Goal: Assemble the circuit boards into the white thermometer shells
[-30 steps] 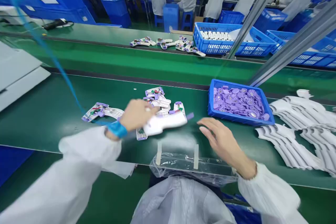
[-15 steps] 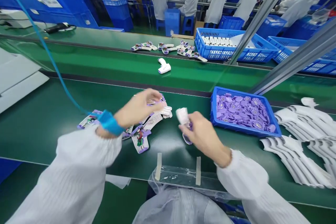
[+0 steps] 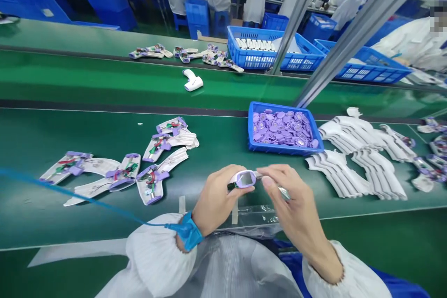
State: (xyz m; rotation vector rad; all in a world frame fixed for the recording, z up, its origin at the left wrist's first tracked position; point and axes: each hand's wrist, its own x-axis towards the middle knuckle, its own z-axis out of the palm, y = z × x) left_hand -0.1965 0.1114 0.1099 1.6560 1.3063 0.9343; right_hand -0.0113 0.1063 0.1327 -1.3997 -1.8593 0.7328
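Note:
In front of my body, my left hand (image 3: 218, 198) is closed around a forehead thermometer (image 3: 246, 179), a white gun-shaped body whose purple-rimmed oval display faces me. From the other side, my right hand (image 3: 296, 200) pinches its right end between thumb and fingers. What lies under the right fingertips is hidden. To the left on the green surface lie several open thermometer halves (image 3: 152, 180) with purple parts, wires and small boards. A blue wrist strap (image 3: 190, 232) with a cord is on my left wrist.
A blue tray (image 3: 284, 150) of purple oval pieces stands ahead right, beside stacked white shells (image 3: 340, 174). A finished-looking thermometer (image 3: 193, 81) lies on the green strip beyond. Farther back are blue crates (image 3: 258, 62), sloping metal posts (image 3: 300, 14) and people in white coats.
My left hand has left the pile of open halves and come right to hold the thermometer. My right hand has moved right and turned toward it. The view has swung right.

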